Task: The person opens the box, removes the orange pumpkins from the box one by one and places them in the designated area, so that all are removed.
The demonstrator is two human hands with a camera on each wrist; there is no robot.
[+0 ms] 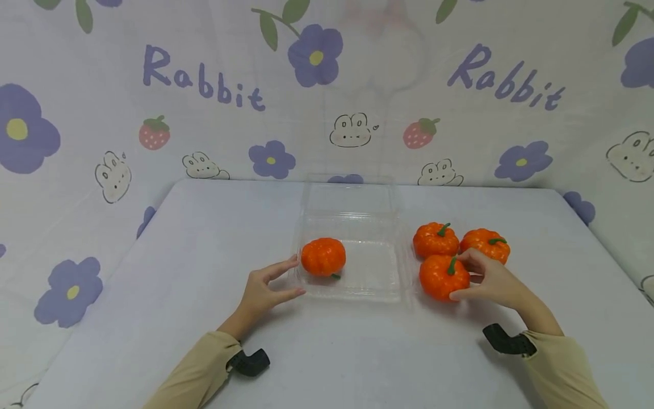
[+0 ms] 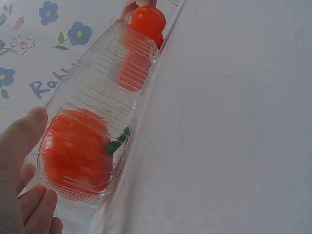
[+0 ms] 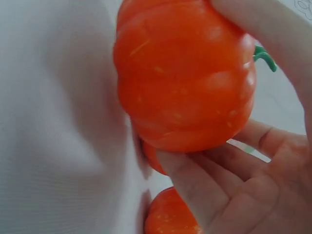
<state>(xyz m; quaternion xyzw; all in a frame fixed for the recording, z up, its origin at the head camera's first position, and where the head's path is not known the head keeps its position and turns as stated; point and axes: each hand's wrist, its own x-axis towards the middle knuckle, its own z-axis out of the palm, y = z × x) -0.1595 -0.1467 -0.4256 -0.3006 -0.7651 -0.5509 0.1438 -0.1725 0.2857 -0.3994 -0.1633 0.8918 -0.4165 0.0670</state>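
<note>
A clear plastic clamshell box (image 1: pixel 370 270) lies on the table with its lid folded back. In its left part sits an orange toy pumpkin (image 1: pixel 323 257), its green stem pointing towards the front; the left wrist view shows this pumpkin (image 2: pixel 78 151) through the ribbed wall. My left hand (image 1: pixel 263 289) touches the box's left side, thumb and fingers spread apart. To the right of the box, my right hand (image 1: pixel 490 281) grips a second pumpkin (image 1: pixel 439 278) between thumb and fingers. The right wrist view has this pumpkin (image 3: pixel 185 78) large, its stem partly showing.
Behind the gripped pumpkin stand two more toy pumpkins, one at left (image 1: pixel 431 241) and one at right (image 1: pixel 482 241). The white table (image 1: pixel 327 352) meets a printed cloth backdrop (image 1: pixel 214 136) at its far edge. A black strap piece (image 1: pixel 250 362) sits at each sleeve.
</note>
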